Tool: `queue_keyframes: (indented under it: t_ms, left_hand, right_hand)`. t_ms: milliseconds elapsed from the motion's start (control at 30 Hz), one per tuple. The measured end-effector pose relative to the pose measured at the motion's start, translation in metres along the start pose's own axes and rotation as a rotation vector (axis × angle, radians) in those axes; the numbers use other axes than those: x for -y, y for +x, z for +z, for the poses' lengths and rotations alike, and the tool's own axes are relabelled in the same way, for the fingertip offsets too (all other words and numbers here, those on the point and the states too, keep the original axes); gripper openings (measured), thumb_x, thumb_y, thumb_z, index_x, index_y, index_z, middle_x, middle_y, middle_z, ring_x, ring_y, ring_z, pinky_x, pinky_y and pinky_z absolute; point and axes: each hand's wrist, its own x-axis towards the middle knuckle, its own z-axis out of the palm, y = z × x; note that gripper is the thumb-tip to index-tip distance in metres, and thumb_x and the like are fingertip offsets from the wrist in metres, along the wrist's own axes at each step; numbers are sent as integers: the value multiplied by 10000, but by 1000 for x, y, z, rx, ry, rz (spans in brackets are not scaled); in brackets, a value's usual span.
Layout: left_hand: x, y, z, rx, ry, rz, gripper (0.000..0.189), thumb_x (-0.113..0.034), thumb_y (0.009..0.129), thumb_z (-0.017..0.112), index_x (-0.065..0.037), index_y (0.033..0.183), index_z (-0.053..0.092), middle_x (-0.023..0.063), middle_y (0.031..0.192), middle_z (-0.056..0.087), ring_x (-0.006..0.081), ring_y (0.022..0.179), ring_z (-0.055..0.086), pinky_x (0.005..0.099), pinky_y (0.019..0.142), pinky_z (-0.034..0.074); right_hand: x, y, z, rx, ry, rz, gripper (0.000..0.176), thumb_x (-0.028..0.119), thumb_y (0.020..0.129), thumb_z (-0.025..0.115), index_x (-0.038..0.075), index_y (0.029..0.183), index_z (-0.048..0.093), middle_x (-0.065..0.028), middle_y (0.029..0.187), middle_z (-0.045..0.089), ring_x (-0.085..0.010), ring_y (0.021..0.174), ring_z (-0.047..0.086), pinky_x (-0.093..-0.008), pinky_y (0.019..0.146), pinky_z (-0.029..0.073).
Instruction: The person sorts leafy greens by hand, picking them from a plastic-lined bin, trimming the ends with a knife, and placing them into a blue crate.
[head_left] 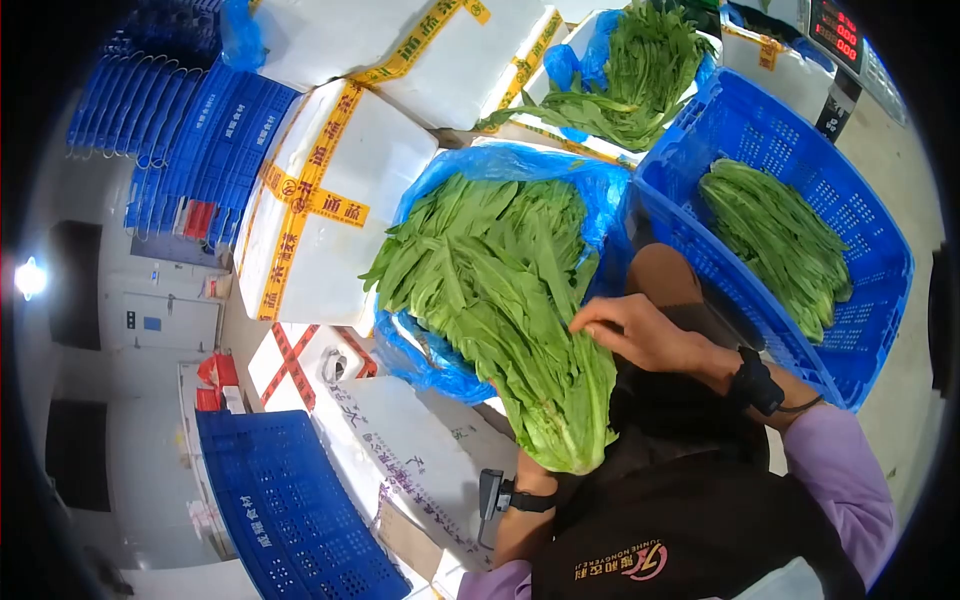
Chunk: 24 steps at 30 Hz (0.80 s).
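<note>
A bunch of long-leaf lettuce [540, 370] lies with its pale base toward me and its leaves over more lettuce [480, 215] in a blue-bagged box. My left hand [535, 478] is under the base and grips it; most of its fingers are hidden behind the stalks. My right hand [645, 335] is at the right edge of the same bunch. Its fingers are bent together with the tips against the leaves; whatever is between them is too small to make out.
A blue crate [670, 190] on the right holds more lettuce bunches [780, 240]. Behind stands another box of leafy greens [640, 75], near a scale with a red display [838, 30]. Taped white foam boxes [330, 200] and a blue crate [290, 510] stand left.
</note>
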Motion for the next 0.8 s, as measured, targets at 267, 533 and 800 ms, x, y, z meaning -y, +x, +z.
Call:
queue_keyframes:
  t_ms: [267,533,800]
  left_hand:
    - [10,-7,-19,-161,353,54,526,-374,1006,427,-34,1406,379,145,1355,496,264,1153,558,370,902,532]
    - [-5,30,-15,-19,105,60,647,-514,974,425,-100,1461,327,133,1427,438,307,1237,494,449,1015,456]
    - [-11,68,-1,-6,184,267,710,-630,943,384,-146,1460,342,85,1433,432,288,1246,469,415,1041,422]
  right_hand:
    - [3,1,-8,169,337,297,149,102,975,516,18,1037,623,-10,804,613,-61,629,479,-247,568,416]
    - [-3,5,-7,-155,290,20,178,88,941,580,36,1111,580,11,922,570,-39,775,499,-218,694,432]
    - [8,6,18,-293,1032,166,559,80,877,670,57,1368,403,-18,1074,481,-80,891,535,-241,810,447]
